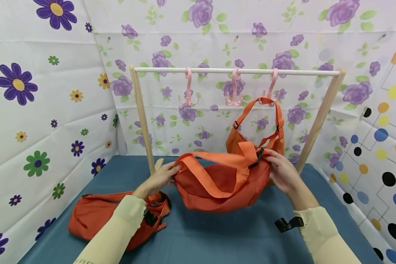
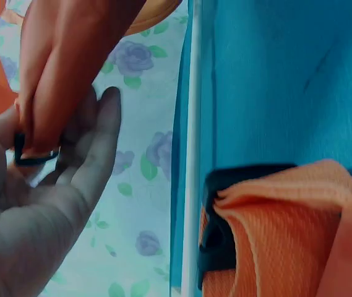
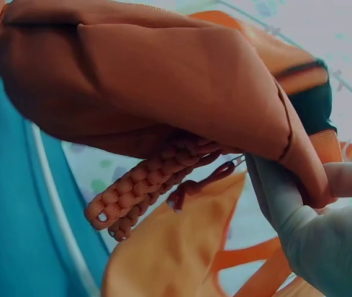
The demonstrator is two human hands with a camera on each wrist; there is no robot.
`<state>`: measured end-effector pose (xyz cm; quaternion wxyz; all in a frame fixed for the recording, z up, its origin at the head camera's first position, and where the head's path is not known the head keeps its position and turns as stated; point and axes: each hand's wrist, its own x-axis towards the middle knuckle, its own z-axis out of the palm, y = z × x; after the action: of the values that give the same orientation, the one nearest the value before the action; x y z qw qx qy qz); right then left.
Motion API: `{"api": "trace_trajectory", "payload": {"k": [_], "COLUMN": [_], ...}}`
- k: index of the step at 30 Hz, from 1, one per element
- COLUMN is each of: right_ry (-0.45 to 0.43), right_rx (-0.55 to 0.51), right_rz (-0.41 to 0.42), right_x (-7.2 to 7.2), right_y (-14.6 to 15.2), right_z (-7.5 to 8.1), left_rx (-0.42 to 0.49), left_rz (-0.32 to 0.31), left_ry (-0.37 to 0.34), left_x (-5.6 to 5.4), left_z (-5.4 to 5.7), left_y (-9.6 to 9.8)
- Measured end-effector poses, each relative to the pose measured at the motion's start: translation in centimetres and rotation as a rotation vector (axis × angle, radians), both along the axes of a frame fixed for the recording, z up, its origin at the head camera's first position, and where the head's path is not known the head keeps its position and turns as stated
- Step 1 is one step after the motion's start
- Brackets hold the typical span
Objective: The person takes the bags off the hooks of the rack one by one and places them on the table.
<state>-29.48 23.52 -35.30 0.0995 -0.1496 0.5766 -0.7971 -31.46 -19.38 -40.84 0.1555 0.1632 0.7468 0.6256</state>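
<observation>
Both hands hold up a red-orange waist bag point(image 1: 214, 203) above the table, in the middle of the head view. My left hand point(image 1: 158, 180) pinches its left end, beside a black buckle ring point(image 2: 20, 151) in the left wrist view. At the other end, my right hand point(image 1: 283, 174) grips the fabric between thumb and fingers, near a black buckle point(image 1: 258, 158). The bag's wide orange strap point(image 1: 204, 179) loops loosely across its front. Below the bag in the right wrist view dangles a braided cord point(image 3: 141, 185).
Behind, an orange bag point(image 1: 235, 141) hangs by its strap from a pink hook point(image 1: 273, 82) on a white rod point(image 1: 208, 70) with wooden posts. Two more pink hooks hang there. Another red-orange bag point(image 1: 94, 216) lies on the blue cloth point(image 1: 224, 242) at left, partly behind the left sleeve.
</observation>
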Motion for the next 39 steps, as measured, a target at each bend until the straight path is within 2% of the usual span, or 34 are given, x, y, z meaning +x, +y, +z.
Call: {"api": "trace_trajectory", "payload": {"k": [7, 12, 17, 26, 29, 35, 39], "right_ry": [-0.081, -0.118, -0.156, -0.178, -0.182, -0.176, -0.163], "right_rx": [0.128, 0.206, 0.262, 0.326, 0.376, 0.486, 0.552], "right_rz": [-0.003, 0.043, 0.087, 0.169, 0.191, 0.183, 0.166], "right_x": [-0.5, -0.6, -0.7, -0.3, 0.0, 0.2, 0.4], "right_y": [1.1, 1.9, 2.5, 3.2, 3.2, 3.0, 2.9], "right_z": [-3.5, -5.5, -6.8, -9.6, -10.1, -10.9, -11.2], "left_rx": [-0.058, -0.099, -0.158, -0.254, -0.354, -0.621, -0.705], "left_rz": [0.079, 0.064, 0.036, 0.054, 0.054, 0.049, 0.028], "left_ry": [-0.034, -0.047, -0.025, -0.023, 0.025, 0.224, 0.292], "left_x": [0.3, 0.6, 1.2, 2.4, 2.4, 2.5, 2.6], "left_z": [0.5, 0.2, -0.2, -1.3, -1.6, -1.6, -1.6], "left_y": [0.3, 0.3, 0.5, 0.9, 0.9, 1.4, 1.6]}}
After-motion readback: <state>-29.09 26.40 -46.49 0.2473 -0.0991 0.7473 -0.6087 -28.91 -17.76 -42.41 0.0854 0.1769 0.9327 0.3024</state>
